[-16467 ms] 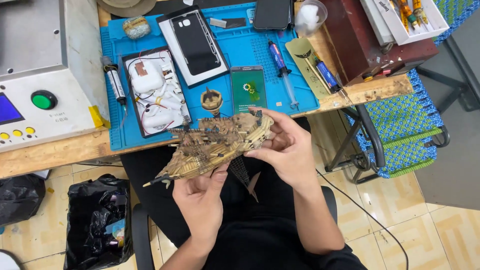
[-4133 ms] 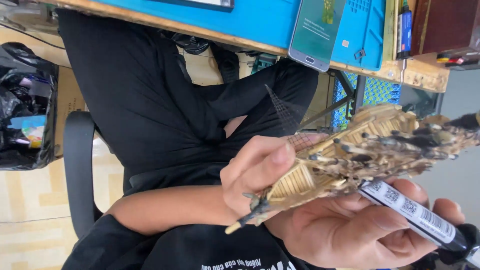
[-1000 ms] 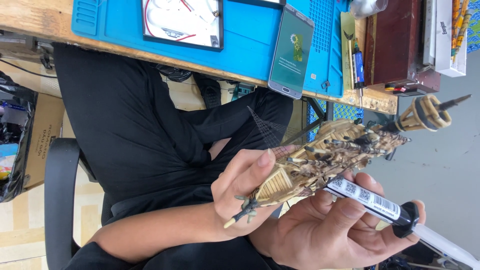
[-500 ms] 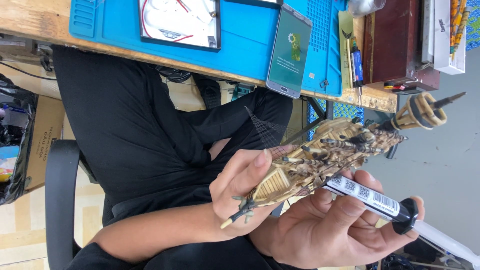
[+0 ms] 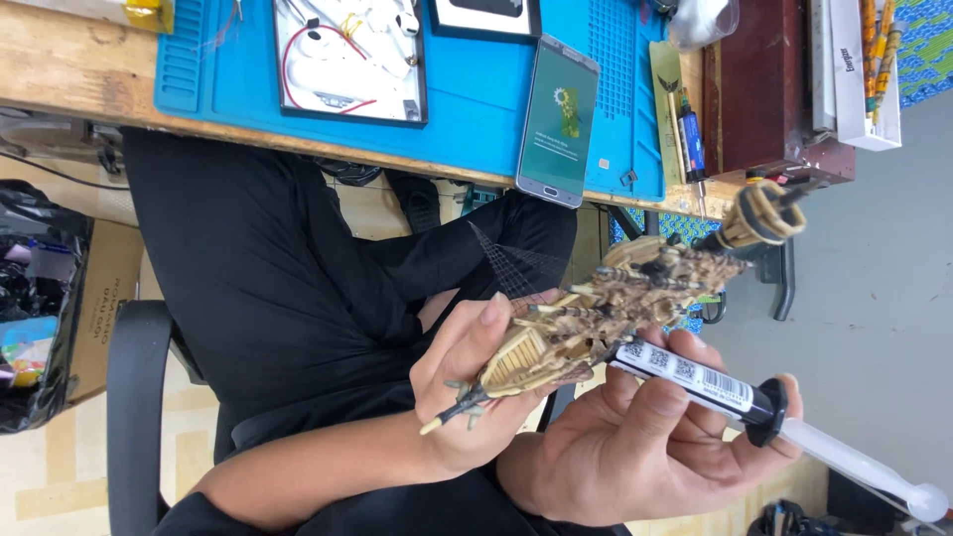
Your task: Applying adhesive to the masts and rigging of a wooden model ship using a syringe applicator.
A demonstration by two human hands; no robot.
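Desk edge [image 5: 298, 154] (phone [image 5: 559, 121] overhanging) blocks above; grey floor [image 5: 874, 298] open.

The person wears black clothes. The trousers [image 5: 278, 268] are black and plain, with soft folds over the thighs and at the bent knee. A black top [image 5: 397, 511] shows at the bottom edge of the view. Both forearms are bare, so the sleeves are short or out of view. The left hand [image 5: 467, 397] and the right hand [image 5: 645, 447] are bare, without gloves, rings or a watch. The nails are short and without polish.
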